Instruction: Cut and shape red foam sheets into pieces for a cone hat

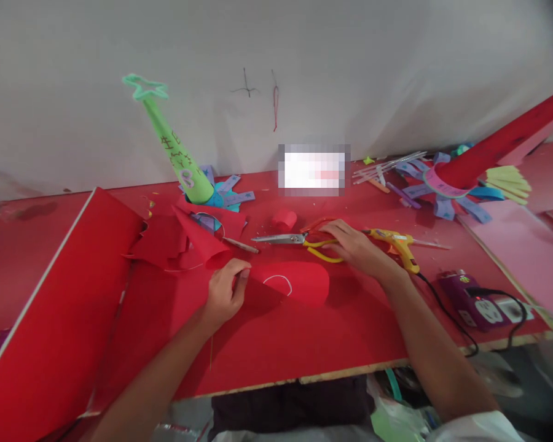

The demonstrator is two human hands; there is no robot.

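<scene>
My left hand (pixel 228 288) is closed in a pinch at the left end of a piece of red paper (pixel 308 282). A white curved line is drawn on this piece, and its right end is rounded. My right hand (pixel 354 245) has its fingers curled over the yellow handles of a pair of scissors (pixel 281 239). The blades lie slightly apart, pointing left, just beyond the paper. Above my left hand are a rolled red paper cone (pixel 203 242) and a thin pen-like stick (pixel 240 245). A small red paper scrap (pixel 284 219) lies behind the scissors.
A yellow glue gun (pixel 399 245) lies right of my right hand, its black cord running to a purple power box (pixel 474 301). Behind stands a green paper cone (pixel 179 153) with a star top. A red board (pixel 59 307) rises at left; a red cone (pixel 502 141) leans at right.
</scene>
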